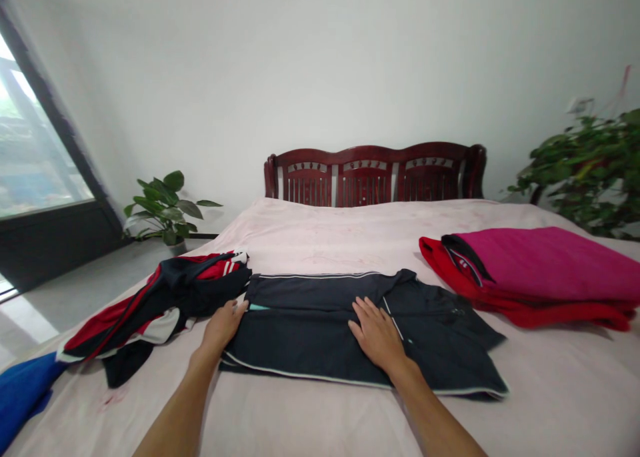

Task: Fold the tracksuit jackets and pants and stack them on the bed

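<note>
A dark navy garment (300,340) with white piping lies flattened and partly folded on the bed in front of me. My left hand (225,327) is at the garment's left end, its fingers curled together on the edge. A small strip of light teal shows beside those fingers. My right hand (375,331) rests flat on the garment's middle, fingers stretched out, near a short white stripe. To the right of that hand, the garment spreads out to its pointed ends.
A rumpled navy, red and white garment (173,303) lies to the left, with blue cloth (25,393) nearer me. Folded magenta and red clothes (545,263) are stacked at right. Pink sheet (320,237) covers the bed before a wooden headboard (367,177). Potted plants (170,207) flank it.
</note>
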{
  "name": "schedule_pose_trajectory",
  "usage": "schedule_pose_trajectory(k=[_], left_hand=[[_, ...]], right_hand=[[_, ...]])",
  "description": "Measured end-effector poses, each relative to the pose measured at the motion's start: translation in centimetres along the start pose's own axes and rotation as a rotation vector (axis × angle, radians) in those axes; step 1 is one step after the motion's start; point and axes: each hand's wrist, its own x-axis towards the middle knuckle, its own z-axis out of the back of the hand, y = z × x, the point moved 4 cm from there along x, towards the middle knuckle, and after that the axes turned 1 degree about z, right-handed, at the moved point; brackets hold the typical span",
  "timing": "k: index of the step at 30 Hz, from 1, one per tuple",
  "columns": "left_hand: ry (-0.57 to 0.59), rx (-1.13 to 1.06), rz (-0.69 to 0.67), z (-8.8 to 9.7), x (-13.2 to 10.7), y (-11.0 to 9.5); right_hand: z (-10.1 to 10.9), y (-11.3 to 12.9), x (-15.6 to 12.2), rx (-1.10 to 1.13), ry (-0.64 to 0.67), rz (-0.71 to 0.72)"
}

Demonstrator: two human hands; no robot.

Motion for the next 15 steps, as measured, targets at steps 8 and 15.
schedule_pose_trajectory(k=[8, 15], left_hand=[[0.256, -0.213, 0.078, -0.9, 2.3, -1.5], [0.213, -0.344, 0.002, -1.2, 2.8, -1.4]], right_hand=[[0.1, 0.0, -0.1, 0.019, -0.014, 0.007], [0.1, 0.0, -0.2, 0.031, -0.034, 0.004]])
